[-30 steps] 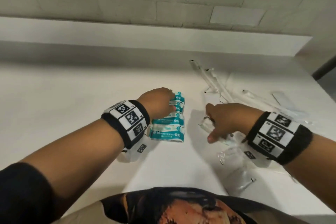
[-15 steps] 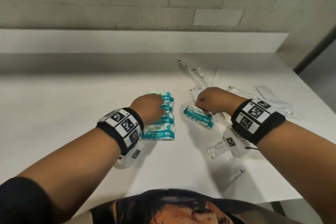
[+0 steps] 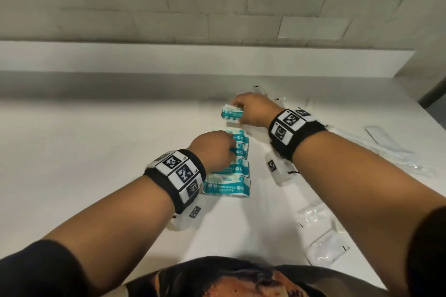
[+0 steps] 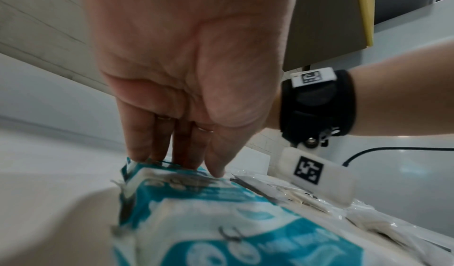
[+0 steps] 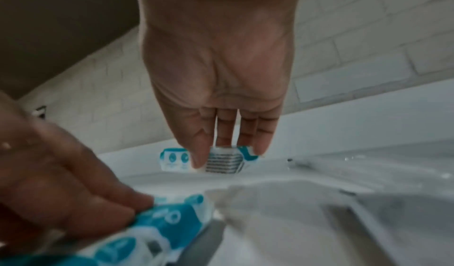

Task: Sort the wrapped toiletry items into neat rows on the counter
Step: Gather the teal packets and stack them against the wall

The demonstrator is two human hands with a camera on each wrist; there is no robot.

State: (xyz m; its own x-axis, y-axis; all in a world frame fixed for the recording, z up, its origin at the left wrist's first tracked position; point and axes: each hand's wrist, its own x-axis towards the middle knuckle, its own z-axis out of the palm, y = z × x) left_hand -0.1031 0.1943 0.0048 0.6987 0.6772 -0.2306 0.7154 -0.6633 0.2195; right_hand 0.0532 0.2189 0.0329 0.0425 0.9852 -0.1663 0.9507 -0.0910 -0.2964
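Observation:
A row of teal and white wipes packs (image 3: pixel 237 171) lies on the white counter (image 3: pixel 96 152), running away from me. My left hand (image 3: pixel 230 146) rests on the middle of the row, its straight fingers (image 4: pixel 145 150) pressing on a pack (image 4: pixel 221 221). My right hand (image 3: pixel 237 109) pinches one more wipes pack (image 3: pixel 231 114) between thumb and fingers, just beyond the far end of the row. In the right wrist view that held pack (image 5: pixel 222 161) hangs a little above the counter, with the left hand (image 5: pixel 73 183) on the row (image 5: pixel 167 221) below.
Clear-wrapped flat items (image 3: pixel 318 231) lie near the counter's front right edge. Long clear-wrapped items (image 3: pixel 386 144) lie at the far right. A raised white ledge (image 3: pixel 217 60) and a brick wall close off the back. Bare counter stretches to the left.
My right hand took a wipes pack from the right of the row and carried it forward to the row's far end. The left hand stayed on the row.

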